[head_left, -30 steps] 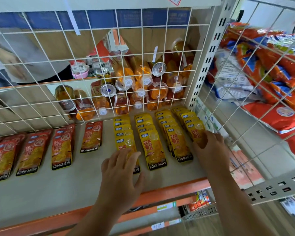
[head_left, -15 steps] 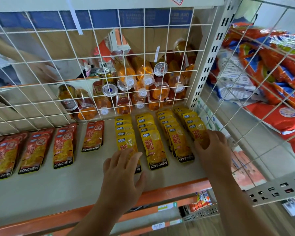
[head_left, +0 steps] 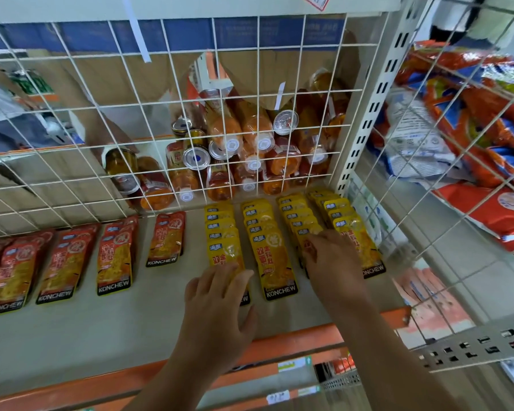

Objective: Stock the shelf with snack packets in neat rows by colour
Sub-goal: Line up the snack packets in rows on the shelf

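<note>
Both hands lie flat on yellow packets, holding nothing. The left hand [head_left: 220, 304] rests with its fingers spread and straight on the front packet of the leftmost yellow row. The right hand [head_left: 333, 262] presses fairly straight fingers on the front packet of the third row. Each hand hides the lower half of the packet under it, and the right wrist also covers a corner of the fourth row.

Nearest the person runs the orange front rail [head_left: 294, 336] of the shelf [head_left: 86, 336]. On the pale board the yellow packets [head_left: 275, 262] make four rows on the right, each showing about five packets overlapped like shingles. The fourth row's count is harder to read.

To their left, the red packets [head_left: 115, 256] form four rows, with a fifth cut off at the left edge. The red row nearest the yellow ones sits further back than the others.

Every packet lies flat with its long axis running front to back. The dark KONCHEW band points at the rail and the top points at the back.

A white wire grid [head_left: 161, 99] closes the back of the shelf just behind the rows. Behind it lie many orange drink bottles [head_left: 250, 134], too jumbled to count. Past the perforated upright post [head_left: 368, 114] on the right, large snack bags [head_left: 487, 114] are piled behind more wire.
</note>
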The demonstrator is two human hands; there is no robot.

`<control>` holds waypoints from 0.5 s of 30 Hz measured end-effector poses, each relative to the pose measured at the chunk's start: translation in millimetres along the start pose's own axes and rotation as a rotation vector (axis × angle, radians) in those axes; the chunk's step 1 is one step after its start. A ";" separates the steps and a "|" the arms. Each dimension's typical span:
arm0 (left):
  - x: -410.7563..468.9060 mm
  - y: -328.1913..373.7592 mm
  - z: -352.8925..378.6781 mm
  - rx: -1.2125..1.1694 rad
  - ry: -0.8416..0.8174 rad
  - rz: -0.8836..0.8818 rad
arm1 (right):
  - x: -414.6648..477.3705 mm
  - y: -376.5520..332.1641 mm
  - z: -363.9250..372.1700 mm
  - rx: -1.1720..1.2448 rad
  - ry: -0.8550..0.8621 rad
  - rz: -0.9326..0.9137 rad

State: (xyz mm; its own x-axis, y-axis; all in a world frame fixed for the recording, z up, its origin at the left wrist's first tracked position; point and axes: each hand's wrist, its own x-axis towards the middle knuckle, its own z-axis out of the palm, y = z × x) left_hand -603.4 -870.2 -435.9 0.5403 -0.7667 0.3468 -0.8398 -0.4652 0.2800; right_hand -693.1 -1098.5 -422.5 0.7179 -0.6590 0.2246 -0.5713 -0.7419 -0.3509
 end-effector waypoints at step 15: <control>-0.8 1.7 -1.1 -0.018 -0.009 0.010 | -4.8 -4.5 16.3 -0.045 0.125 -0.031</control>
State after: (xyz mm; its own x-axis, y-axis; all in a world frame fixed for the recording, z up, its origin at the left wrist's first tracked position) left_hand -605.2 -869.9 -434.7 0.5313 -0.7752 0.3418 -0.8441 -0.4496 0.2923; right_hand -687.5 -1090.0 -436.8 0.6823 -0.6435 0.3469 -0.5685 -0.7654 -0.3018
